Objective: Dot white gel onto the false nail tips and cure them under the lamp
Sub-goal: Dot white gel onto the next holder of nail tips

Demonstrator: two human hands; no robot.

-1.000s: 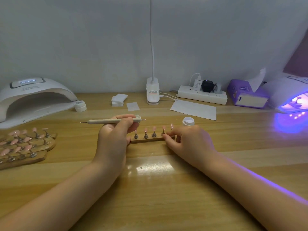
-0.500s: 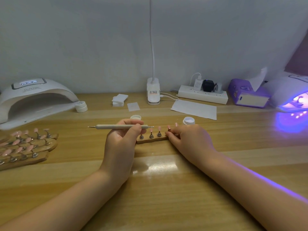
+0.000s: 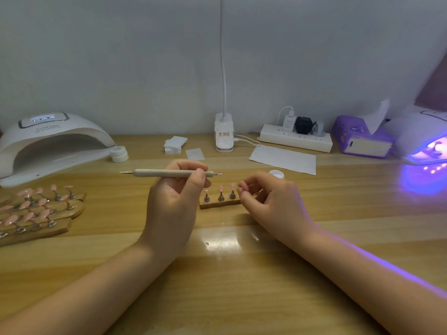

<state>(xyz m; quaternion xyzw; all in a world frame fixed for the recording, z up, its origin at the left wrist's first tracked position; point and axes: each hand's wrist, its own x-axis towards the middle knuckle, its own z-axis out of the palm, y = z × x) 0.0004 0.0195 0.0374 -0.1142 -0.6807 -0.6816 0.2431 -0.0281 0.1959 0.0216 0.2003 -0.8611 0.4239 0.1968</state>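
Note:
My left hand [image 3: 173, 204] grips a grey dotting pen [image 3: 167, 173] level above the table, with its fine point to the right. Just right of that hand lies a small wooden holder [image 3: 219, 204] with pink false nail tips [image 3: 220, 188] on metal stands. My right hand [image 3: 273, 201] covers the holder's right end, and its curled fingertips pinch a nail tip there. An open jar of white gel [image 3: 277, 174] peeks out behind the right hand. One white curing lamp [image 3: 48, 143] stands unlit at the far left. Another lamp [image 3: 425, 141] glows purple at the far right.
Several more wooden holders with pink tips [image 3: 36, 213] are stacked at the left. A white jar lid [image 3: 119, 154], cotton pads [image 3: 174, 144], a desk lamp base [image 3: 224, 136], a paper sheet [image 3: 283, 159], a power strip [image 3: 296, 139] and a purple tissue box [image 3: 360, 139] line the back.
My left hand has lifted the pen a little higher. The right hand's fingers have risen from the holder's end to the nail tip at that end.

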